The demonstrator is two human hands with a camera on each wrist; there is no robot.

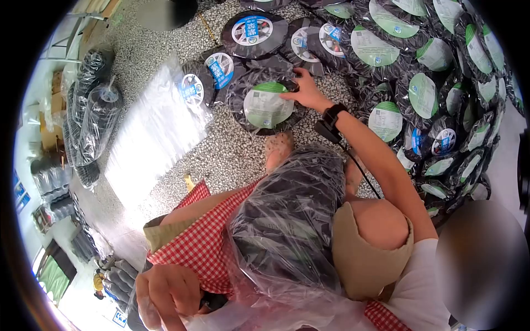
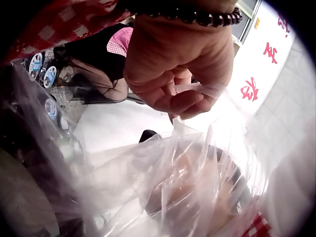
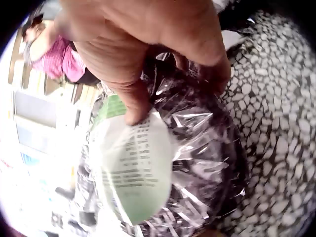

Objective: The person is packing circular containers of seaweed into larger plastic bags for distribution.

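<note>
My right hand (image 1: 310,95) grips the far right edge of a round, film-wrapped pack of dark dried seaweed (image 1: 268,107) on the floor. In the right wrist view the thumb presses on its green and white label (image 3: 133,168), with fingers curled over the edge. Near my waist, my left hand (image 1: 168,295) has its fingers curled; the left wrist view shows it pinching the gathered edge of a clear plastic bag (image 2: 187,168). That large bag (image 1: 287,220) lies between my legs, filled with dark wrapped packs.
Many more seaweed packs (image 1: 383,118) are heaped at the right and far side. Flat clear plastic bags (image 1: 160,127) lie on the speckled floor (image 1: 221,157) to the left. Filled bags (image 1: 96,121) stand farther left. Another person (image 3: 61,61) shows in the right wrist view.
</note>
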